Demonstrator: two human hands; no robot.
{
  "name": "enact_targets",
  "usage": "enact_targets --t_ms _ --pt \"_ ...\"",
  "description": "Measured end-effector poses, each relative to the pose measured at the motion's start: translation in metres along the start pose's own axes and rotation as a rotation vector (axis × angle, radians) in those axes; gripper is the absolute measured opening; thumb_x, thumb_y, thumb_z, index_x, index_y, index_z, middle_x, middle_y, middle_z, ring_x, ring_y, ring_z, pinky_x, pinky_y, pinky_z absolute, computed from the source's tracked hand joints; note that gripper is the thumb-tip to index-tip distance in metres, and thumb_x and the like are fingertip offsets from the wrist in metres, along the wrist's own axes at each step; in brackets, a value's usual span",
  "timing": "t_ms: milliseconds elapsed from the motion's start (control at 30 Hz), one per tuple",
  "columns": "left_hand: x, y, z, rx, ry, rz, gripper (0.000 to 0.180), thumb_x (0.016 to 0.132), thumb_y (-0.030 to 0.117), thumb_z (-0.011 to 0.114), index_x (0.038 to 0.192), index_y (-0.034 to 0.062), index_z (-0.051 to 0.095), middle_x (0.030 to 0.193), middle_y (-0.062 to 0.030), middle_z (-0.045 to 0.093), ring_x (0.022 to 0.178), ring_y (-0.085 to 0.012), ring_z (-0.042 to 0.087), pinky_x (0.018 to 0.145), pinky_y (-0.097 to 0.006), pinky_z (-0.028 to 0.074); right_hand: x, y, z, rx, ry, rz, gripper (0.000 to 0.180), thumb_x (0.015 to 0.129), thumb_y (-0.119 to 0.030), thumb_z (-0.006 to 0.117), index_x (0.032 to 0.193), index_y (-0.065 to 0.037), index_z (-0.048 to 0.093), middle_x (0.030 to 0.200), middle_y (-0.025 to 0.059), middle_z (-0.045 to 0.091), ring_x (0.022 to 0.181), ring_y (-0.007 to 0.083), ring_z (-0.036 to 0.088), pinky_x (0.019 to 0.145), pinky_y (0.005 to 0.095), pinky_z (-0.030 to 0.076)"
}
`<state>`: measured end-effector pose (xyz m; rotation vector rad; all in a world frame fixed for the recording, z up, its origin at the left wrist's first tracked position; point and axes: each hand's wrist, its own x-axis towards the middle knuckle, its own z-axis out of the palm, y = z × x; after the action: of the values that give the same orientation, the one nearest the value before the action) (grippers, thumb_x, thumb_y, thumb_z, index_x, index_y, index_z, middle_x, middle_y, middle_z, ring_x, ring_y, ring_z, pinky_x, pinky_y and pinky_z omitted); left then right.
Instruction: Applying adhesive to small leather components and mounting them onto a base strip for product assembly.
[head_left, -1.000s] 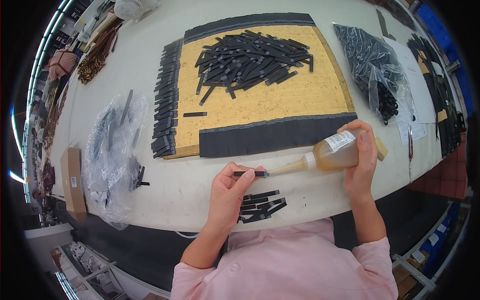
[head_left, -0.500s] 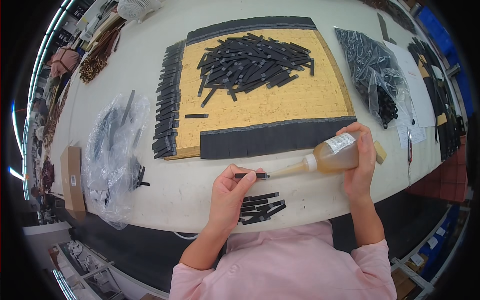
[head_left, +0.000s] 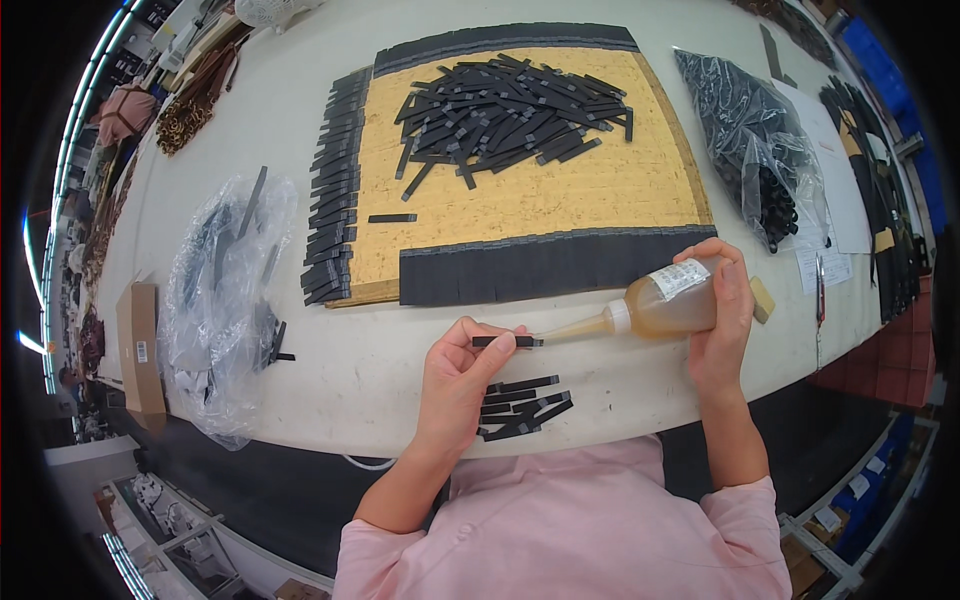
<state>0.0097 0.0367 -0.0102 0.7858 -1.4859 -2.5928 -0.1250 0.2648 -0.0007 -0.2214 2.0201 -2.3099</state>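
Note:
Between thumb and fingers, my left hand (head_left: pixel 465 362) pinches a short black strip (head_left: pixel 490 341) with a grey end pointing right. My right hand (head_left: pixel 728 310) is wrapped round a squeeze bottle (head_left: pixel 655 305) of amber liquid with a white label, tipped on its side. Its long thin nozzle (head_left: pixel 572 327) points left, the tip at the strip's grey end; whether they touch is too small to tell. Several loose black strips (head_left: pixel 525 408) lie on the table just below my left hand. Beyond my hands is a yellow board (head_left: pixel 520 215) bearing a heap of black strips (head_left: pixel 510 110).
Black strips line the board's left edge (head_left: pixel 333 190), its far edge and its near edge (head_left: pixel 540 268). A clear plastic bag (head_left: pixel 215 320) and a cardboard box (head_left: pixel 140 345) sit at left. A bag of black pieces (head_left: pixel 745 140), a yellow block (head_left: pixel 762 300) and a thin red tool (head_left: pixel 820 290) are at right.
The view has shifted slightly, so the board and table sit a little higher. Both hands keep their holds, and the nozzle stays at the strip's end.

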Motion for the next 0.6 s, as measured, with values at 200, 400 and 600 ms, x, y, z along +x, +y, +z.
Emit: enact_targets --t_ms 200,400,600 --pt "-0.0003 -0.0010 0.0000 0.015 0.004 0.006 0.009 0.100 0.002 0.060 0.092 0.0019 0.056 0.099 -0.0116 0.068 0.114 -0.0247 0.066 0.105 -0.037 0.049 -0.0009 -0.0003 -0.0002 0.032 -0.011 0.029 0.028 0.106 -0.030 0.047 0.112 -0.005 0.059 0.103 0.0072 0.064 0.096 0.0105 0.057 0.090 0.0255 0.044" --pt "0.0002 -0.0029 -0.0019 0.008 -0.008 0.016 0.008 0.100 0.002 0.060 0.093 0.0019 0.056 0.100 -0.0120 0.068 0.113 -0.0243 0.066 0.105 -0.037 0.049 -0.0012 -0.0003 -0.0048 0.012 -0.080 0.043 0.030 0.104 -0.033 0.049 0.110 -0.005 0.059 0.103 0.0075 0.064 0.094 0.0110 0.058 0.089 0.0259 0.045" --pt "-0.0003 -0.0006 -0.0015 -0.031 -0.016 0.003 0.008 0.100 0.003 0.060 0.093 0.0024 0.056 0.100 -0.0118 0.068 0.113 -0.0243 0.067 0.105 -0.037 0.049 0.0025 -0.0035 -0.0060 0.259 -0.056 0.115 0.032 0.104 -0.033 0.048 0.111 -0.004 0.057 0.103 0.0091 0.064 0.093 0.0119 0.059 0.088 0.0262 0.046"
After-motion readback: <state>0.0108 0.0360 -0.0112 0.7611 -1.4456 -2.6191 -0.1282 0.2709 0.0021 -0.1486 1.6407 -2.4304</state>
